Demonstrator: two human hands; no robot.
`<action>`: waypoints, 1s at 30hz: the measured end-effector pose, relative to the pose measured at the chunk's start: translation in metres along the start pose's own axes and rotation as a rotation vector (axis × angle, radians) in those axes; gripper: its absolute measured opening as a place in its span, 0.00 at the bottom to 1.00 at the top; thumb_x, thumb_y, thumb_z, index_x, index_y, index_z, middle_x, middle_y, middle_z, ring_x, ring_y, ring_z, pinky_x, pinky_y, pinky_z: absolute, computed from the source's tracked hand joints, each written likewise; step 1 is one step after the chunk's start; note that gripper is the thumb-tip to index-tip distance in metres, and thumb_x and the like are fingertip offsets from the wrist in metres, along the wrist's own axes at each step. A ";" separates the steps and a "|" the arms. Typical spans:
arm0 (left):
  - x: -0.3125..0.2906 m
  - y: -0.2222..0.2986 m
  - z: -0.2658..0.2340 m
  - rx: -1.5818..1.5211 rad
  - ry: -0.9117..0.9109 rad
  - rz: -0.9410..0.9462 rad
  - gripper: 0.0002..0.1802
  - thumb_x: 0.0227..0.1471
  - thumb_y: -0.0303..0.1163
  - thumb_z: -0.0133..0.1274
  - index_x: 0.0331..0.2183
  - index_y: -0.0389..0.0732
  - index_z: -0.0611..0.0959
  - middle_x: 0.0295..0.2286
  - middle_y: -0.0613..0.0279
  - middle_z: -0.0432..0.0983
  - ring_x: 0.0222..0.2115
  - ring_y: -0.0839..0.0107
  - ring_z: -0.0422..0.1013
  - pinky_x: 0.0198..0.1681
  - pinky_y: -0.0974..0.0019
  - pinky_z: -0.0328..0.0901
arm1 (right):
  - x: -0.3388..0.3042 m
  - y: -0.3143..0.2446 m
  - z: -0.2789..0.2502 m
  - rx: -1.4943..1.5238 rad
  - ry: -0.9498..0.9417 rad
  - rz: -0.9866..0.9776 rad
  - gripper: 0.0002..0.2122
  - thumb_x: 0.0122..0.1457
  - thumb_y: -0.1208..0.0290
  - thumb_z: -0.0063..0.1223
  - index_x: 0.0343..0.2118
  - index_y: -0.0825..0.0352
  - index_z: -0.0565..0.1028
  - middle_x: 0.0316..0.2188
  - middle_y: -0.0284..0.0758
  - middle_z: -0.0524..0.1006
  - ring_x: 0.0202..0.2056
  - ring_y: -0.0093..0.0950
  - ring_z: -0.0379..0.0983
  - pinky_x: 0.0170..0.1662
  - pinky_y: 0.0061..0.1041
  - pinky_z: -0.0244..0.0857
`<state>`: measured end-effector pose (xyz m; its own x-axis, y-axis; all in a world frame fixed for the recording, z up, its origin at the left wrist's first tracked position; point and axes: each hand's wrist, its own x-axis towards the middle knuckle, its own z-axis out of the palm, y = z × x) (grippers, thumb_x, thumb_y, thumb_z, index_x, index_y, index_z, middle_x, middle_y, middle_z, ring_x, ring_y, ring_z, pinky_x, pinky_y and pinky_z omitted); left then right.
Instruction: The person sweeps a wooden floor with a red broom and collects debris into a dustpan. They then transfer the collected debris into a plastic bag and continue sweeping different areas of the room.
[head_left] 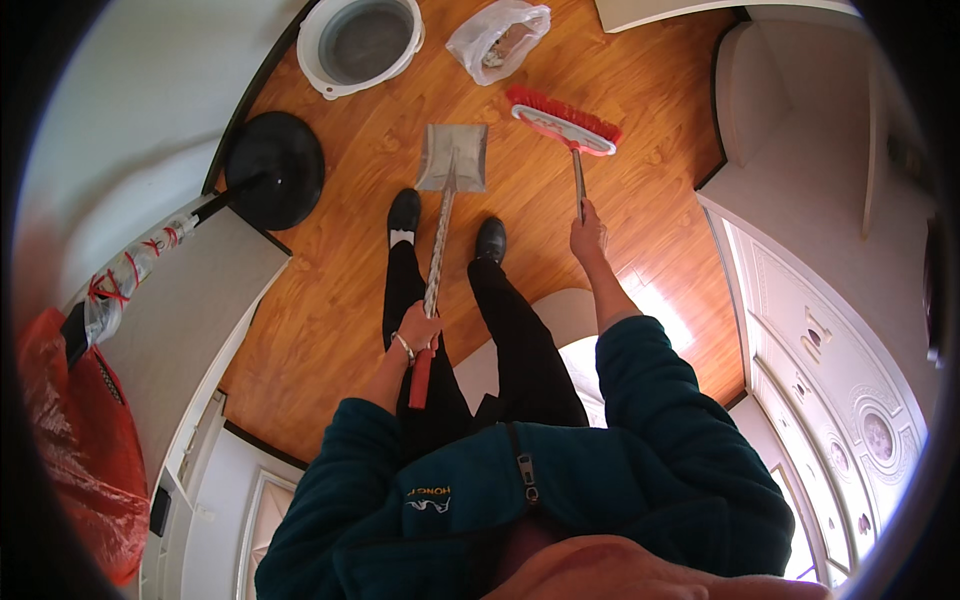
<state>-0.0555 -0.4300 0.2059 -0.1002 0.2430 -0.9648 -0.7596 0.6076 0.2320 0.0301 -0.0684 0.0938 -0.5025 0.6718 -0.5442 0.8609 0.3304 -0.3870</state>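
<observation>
At the far left, a shiny red plastic covering lies around the lower end of a black pole partly wrapped in clear plastic with red ties. The pole runs up to a flat, round black disc beside the left edge of the orange-brown wood-plank floor. Past it, near the floor's far left corner, sits a round white basin with a grey inside.

Next comes a black shoe over a white sock. The left hand, a pale bracelet at its wrist, is clenched round the twisted silver handle of a square metal dustpan, just where its red grip begins. The pan is ahead of the feet, toward the floor's far edge; whether it touches the boards is unclear. A second black shoe stands right of the handle.

Beyond the pan, a crumpled translucent white bag with small debris inside lies near the floor's far edge. To its right and nearer is a broom with red bristles and a white-and-red head, tilted; the right hand grasps its grey metallic stick.
</observation>
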 end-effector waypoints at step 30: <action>0.009 0.002 -0.003 -0.235 0.003 -0.008 0.11 0.44 0.24 0.49 0.29 0.39 0.64 0.12 0.63 0.63 0.06 0.73 0.63 0.07 0.67 0.61 | 0.218 -0.160 -0.034 -0.366 -0.024 -0.110 0.20 0.57 0.64 0.39 0.53 0.52 0.65 0.43 0.48 0.74 0.44 0.47 0.71 0.46 0.42 0.64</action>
<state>-0.0594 -0.4290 0.1968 -0.0952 0.2363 -0.9670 -0.8889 0.4171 0.1894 -0.2150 0.0475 0.0621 -0.5912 0.6049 -0.5334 0.7713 0.6174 -0.1548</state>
